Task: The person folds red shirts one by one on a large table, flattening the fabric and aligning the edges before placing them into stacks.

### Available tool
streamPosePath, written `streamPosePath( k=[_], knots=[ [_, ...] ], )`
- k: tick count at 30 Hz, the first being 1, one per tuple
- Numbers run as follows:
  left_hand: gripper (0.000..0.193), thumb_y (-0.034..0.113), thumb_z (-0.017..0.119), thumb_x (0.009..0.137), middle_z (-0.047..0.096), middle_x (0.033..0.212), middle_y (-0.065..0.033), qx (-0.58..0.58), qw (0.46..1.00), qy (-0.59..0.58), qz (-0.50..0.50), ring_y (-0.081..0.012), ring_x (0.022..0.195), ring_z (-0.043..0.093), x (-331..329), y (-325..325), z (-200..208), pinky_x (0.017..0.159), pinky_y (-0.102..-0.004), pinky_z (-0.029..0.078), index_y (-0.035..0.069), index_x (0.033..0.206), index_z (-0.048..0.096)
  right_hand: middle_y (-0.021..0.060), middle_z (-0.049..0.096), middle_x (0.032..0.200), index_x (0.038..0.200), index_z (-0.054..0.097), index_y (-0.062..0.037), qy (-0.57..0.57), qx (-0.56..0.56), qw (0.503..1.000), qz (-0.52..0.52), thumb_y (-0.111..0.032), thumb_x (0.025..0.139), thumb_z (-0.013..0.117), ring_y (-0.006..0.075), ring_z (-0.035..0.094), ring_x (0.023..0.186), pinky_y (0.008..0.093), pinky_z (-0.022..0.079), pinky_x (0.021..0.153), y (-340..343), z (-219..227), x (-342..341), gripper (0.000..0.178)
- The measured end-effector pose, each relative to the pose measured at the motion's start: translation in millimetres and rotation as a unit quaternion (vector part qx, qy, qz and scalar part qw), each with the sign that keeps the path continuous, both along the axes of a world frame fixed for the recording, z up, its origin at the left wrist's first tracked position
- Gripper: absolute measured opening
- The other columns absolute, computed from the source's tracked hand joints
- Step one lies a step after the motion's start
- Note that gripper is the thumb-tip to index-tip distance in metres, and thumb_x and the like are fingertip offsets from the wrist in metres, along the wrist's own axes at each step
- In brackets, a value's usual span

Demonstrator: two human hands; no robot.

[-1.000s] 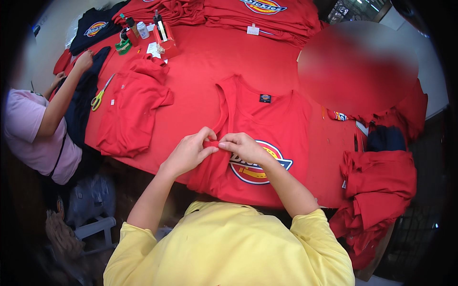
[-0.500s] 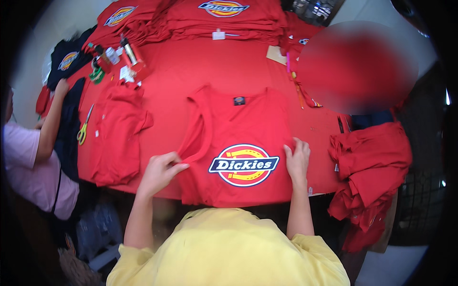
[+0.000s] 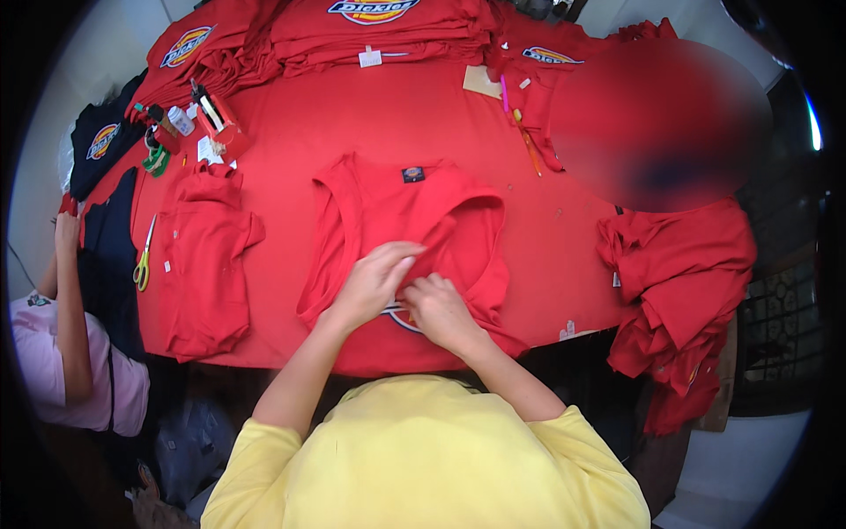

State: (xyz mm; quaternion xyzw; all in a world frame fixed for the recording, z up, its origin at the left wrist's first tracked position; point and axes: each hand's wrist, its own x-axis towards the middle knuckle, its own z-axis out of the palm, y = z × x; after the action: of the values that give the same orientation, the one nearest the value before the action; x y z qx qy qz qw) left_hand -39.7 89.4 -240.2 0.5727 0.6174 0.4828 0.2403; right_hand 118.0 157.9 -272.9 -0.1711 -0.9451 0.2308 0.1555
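Note:
A red sleeveless V-neck shirt [image 3: 374, 207] lies on the red-covered table in front of me, collar away from me, a small dark label inside its neck. My left hand [image 3: 374, 280] has its fingers closed on the front of the shirt, lifting a fold near the neckline. Close beside it, my right hand [image 3: 441, 313] is curled onto the cloth, its fingertips gathering the fabric. Both hands cover most of the printed chest emblem. The armholes gape on either side.
Left of the shirt lie another red garment [image 3: 207, 264] and yellow-handled scissors [image 3: 143, 260]. Folded red shirts [image 3: 397, 35] are stacked at the far edge. A crumpled red pile [image 3: 679, 264] sits at right. A co-worker's arm [image 3: 70, 300] reaches over dark cloth at left.
My hands have moved from the shirt's two sides inward to its middle. The front is now bunched and the emblem mostly covered. The whole view has shifted slightly.

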Motion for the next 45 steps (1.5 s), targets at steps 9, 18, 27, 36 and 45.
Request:
streamPosePath(
  k=[9,18,27,36,45],
  knots=[
    [0.063,0.043,0.058,0.091,0.034,0.153,-0.0074,-0.088,0.901,0.421,0.053,-0.0289,0.144,0.024,-4,5,-76,0.116,-0.0567,0.015,0.015,0.145,0.042,0.0112,0.067,0.110,0.104,0.069,-0.0049,0.083,-0.055,0.959,-0.267,0.005,0.082,0.050,0.0304,0.058,0.107,0.0406,0.045,0.093,49,-33,102,0.030],
    [0.049,0.028,0.065,0.087,0.046,0.140,-0.0105,-0.029,0.933,0.349,0.077,-0.0325,0.135,0.036,-3,8,-79,0.112,-0.0535,0.025,0.012,0.132,0.055,0.0106,0.067,0.107,0.102,0.069,-0.0044,0.069,-0.060,0.973,-0.213,-0.002,0.085,0.060,0.0306,0.058,0.101,0.0388,0.046,0.090,41,-17,97,0.020],
    [0.026,0.013,0.066,0.083,0.060,0.109,-0.0112,-0.082,0.931,0.346,0.082,-0.0307,0.103,0.058,-56,98,-44,0.085,-0.0428,0.049,0.012,0.108,0.068,0.0129,0.056,0.103,0.098,0.065,-0.0019,-0.047,-0.039,0.980,-0.190,-0.010,0.082,0.069,0.0310,0.056,0.098,0.0404,0.047,0.085,19,6,83,0.018],
    [0.029,0.017,0.056,0.092,0.071,0.098,-0.0158,-0.125,0.962,-0.064,0.232,-0.0267,0.094,0.069,-147,152,-21,0.083,-0.0393,0.053,0.000,0.114,0.063,0.0143,0.055,0.103,0.086,0.063,-0.0001,-0.060,-0.074,0.974,-0.205,-0.011,0.081,0.071,0.0327,0.058,0.097,0.0419,0.049,0.081,-6,50,134,0.014],
    [0.042,0.025,0.067,0.090,0.056,0.122,-0.0177,-0.066,0.994,-0.026,0.081,-0.0299,0.106,0.061,-75,33,28,0.091,-0.0385,0.051,0.000,0.122,0.055,0.0019,0.062,0.078,0.102,0.057,-0.0031,0.200,-0.444,0.772,-0.409,-0.011,0.093,0.061,0.0057,0.056,0.061,0.0207,0.045,0.050,54,-12,171,0.013]
  ],
)
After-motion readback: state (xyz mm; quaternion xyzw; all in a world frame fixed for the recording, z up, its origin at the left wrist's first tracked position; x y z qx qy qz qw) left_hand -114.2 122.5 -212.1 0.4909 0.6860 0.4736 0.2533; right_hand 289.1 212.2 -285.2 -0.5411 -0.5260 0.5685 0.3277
